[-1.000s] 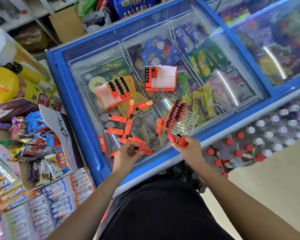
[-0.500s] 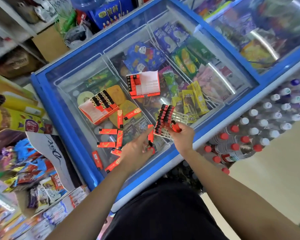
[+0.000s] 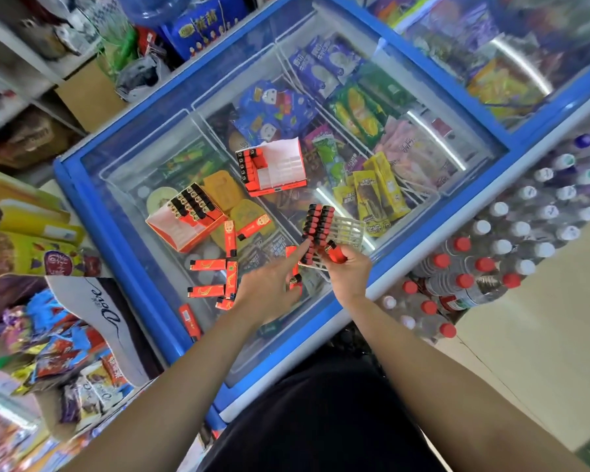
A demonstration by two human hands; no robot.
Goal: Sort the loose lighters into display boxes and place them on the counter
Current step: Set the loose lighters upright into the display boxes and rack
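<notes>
Several loose orange lighters lie scattered on the glass lid of a blue chest freezer. A white plastic grid tray with two rows of lighters stands near the front edge. My right hand grips a red lighter at the tray's near end. My left hand holds another lighter under its fingers while its index finger points at the tray's lighters. Two orange display boxes sit further back: the left box is partly filled, and the far box has one filled column.
Packs of water bottles with red and white caps stand to the right of the freezer. Snack displays and a Dove box crowd the left. A cardboard box and shelves are behind the freezer. Tan floor lies at the right.
My left hand has moved right from the loose pile to the tray, carrying a lighter. My right hand has risen to the tray's near end. The view has shifted closer.
</notes>
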